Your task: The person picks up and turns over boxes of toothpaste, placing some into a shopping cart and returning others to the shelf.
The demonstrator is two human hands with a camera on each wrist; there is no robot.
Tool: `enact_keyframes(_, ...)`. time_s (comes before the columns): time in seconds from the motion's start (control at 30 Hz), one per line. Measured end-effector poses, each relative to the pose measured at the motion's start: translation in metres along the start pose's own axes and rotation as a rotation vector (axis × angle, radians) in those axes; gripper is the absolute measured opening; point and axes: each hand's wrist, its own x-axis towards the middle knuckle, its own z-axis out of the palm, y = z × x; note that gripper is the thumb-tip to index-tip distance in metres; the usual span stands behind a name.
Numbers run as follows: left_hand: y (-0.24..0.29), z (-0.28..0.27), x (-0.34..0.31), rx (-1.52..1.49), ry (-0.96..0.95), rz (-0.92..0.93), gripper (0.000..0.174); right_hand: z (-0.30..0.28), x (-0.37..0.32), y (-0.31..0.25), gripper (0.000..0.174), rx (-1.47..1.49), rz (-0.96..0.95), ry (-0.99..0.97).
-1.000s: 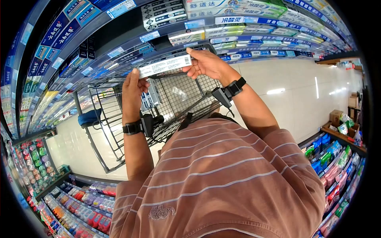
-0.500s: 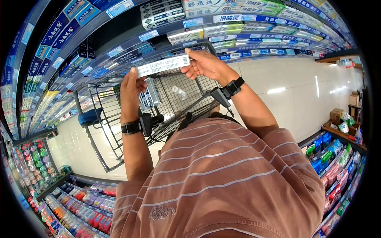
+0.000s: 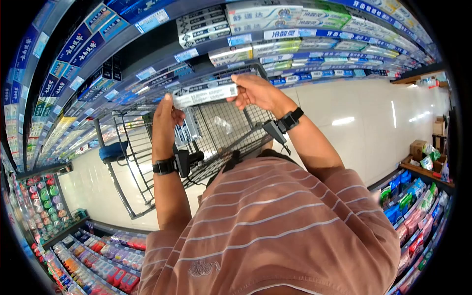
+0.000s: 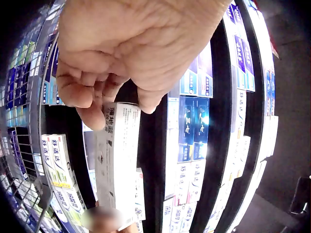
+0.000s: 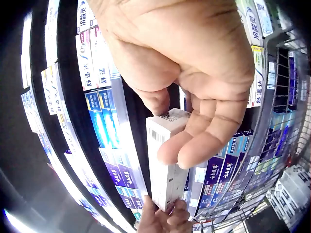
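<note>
Both hands hold a long white toothpaste box level over the shopping cart, one at each end. My left hand pinches its left end between thumb and fingers; in the left wrist view the box hangs from those fingertips, dark characters near its top. At the barcode end, my right hand has its thumb on the upper edge and fingers below. The right wrist view shows that end of the box gripped between thumb and fingers. Two printed sides of it face the head camera.
Below the hands is a wire shopping cart with several boxes and a clear plastic wrapper inside. Shelves of toothpaste boxes curve along the front, close beyond the hands. Racks of bottles and packets stand behind the person.
The box has turned about its length, so a second side with a dark logo now shows above the text side. Both hands keep their hold and sit slightly lower in the head view.
</note>
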Motion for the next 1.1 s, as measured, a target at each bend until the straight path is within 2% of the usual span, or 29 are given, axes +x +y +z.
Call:
enact_keyframes(0.1,0.006,0.001,0.003,-0.009,0.013,-0.019,0.047,-0.001,0.0,-0.005,0.039,-0.016,0.014,0.05)
enact_keyframes(0.2,0.006,-0.001,0.011,-0.028,-0.008,-0.033,0.056,-0.003,-0.002,-0.013,0.039,-0.058,-0.015,0.097)
enact_keyframes(0.3,0.012,0.004,0.012,-0.015,-0.007,-0.038,0.054,-0.007,-0.002,-0.019,0.043,-0.099,-0.028,0.13)
enact_keyframes(0.5,0.004,0.009,0.02,0.056,-0.165,-0.118,0.047,-0.01,0.0,-0.014,0.043,-0.081,-0.027,0.132)
enact_keyframes(0.57,0.013,0.007,0.017,0.087,-0.163,-0.082,0.047,-0.012,0.002,-0.011,0.041,0.091,-0.058,0.07)
enact_keyframes(0.63,0.037,0.003,0.014,0.126,-0.097,0.047,0.042,-0.011,0.008,-0.007,0.041,0.203,-0.078,0.019)
enact_keyframes(0.67,0.057,0.006,0.01,0.215,-0.047,0.083,0.036,-0.009,0.012,-0.002,0.041,0.226,-0.081,-0.002)
enact_keyframes(0.7,0.075,0.011,0.009,0.316,-0.059,0.199,0.033,-0.007,0.017,0.003,0.042,0.246,-0.082,-0.023)
enact_keyframes(0.77,0.117,0.034,-0.002,0.439,-0.203,0.433,0.033,0.006,0.036,0.031,0.042,0.158,0.048,-0.155)
enact_keyframes(0.8,0.138,0.047,-0.006,0.572,-0.271,0.52,0.034,0.039,0.033,0.025,0.04,0.032,0.115,-0.179)
enact_keyframes(0.83,0.144,0.065,-0.012,0.673,-0.246,0.729,0.035,0.068,0.026,0.022,0.038,0.098,0.117,-0.223)
enact_keyframes(0.87,0.156,0.083,-0.024,0.691,-0.299,0.674,0.037,0.079,0.025,0.026,0.038,0.113,0.121,-0.26)
enact_keyframes(0.9,0.156,0.1,-0.028,0.715,-0.31,0.88,0.043,0.089,0.027,0.032,0.037,0.113,0.128,-0.307)
enact_keyframes(1.0,0.157,0.132,-0.034,0.859,-0.357,1.335,0.032,0.116,0.031,0.058,0.037,0.071,0.16,-0.445)
enact_keyframes(1.1,0.153,0.143,-0.04,0.863,-0.446,1.288,0.032,0.131,0.038,0.078,0.037,0.027,0.179,-0.53)
